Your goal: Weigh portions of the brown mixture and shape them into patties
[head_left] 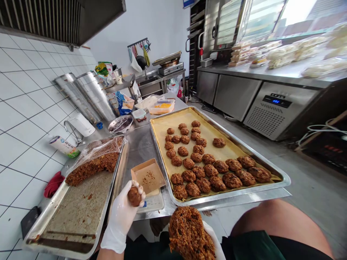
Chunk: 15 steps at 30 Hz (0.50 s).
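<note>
My left hand [121, 213], in a white glove, has its fingers closed around a small brown ball [134, 196] near the front edge of the steel table. A large chunk of brown, shredded-looking mixture [189, 233] is held by my gloved right hand [214, 240], which the chunk largely hides. Just beyond my left hand, a brown paper box [137, 173] with crumbs inside sits on a white scale [159, 203]. A metal tray lined with yellowish paper [173, 121] carries several lumpy brown balls [210, 169], some bigger than others.
On the left, a metal tray [78, 213] holds a mass of the same mixture [94, 169] partly under plastic film [94, 148]. Farther back are a film-covered bowl [121, 124] and a plastic container with yellow pieces [162, 107]. A steel counter fridge [235, 94] stands at right.
</note>
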### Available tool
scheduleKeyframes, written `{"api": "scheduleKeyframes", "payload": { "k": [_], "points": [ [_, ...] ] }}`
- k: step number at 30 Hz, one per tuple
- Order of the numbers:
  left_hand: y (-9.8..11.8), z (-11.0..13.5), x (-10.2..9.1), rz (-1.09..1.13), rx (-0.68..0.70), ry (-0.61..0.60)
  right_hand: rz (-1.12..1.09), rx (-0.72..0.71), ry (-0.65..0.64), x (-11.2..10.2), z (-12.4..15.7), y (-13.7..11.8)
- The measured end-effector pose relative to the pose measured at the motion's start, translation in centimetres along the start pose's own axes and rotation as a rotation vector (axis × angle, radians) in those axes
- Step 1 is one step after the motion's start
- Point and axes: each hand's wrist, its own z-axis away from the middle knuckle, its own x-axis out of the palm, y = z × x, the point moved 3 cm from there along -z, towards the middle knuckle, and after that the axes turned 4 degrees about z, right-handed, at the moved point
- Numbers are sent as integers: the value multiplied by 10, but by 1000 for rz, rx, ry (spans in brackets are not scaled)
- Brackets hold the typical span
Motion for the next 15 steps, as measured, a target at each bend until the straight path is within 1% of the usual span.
{"api": "scheduleKeyframes", "payload": {
  "k": [2,4,7,11,15],
  "points": [
    [2,1,-2,-33,-21,-7,7,-10,9,-1,0,0],
    [3,0,-6,-46,2,19,10,-7,7,-3,-1,0],
    [-3,-2,-10,-19,15,42,20,6,7,-4,-2,1],
    [-11,-1,-10,1,50,61,41,-15,10,-2,-2,-2],
    [-13,5,-9,-95,50,81,47,4,16,2,-1,-1]
  ]
}}
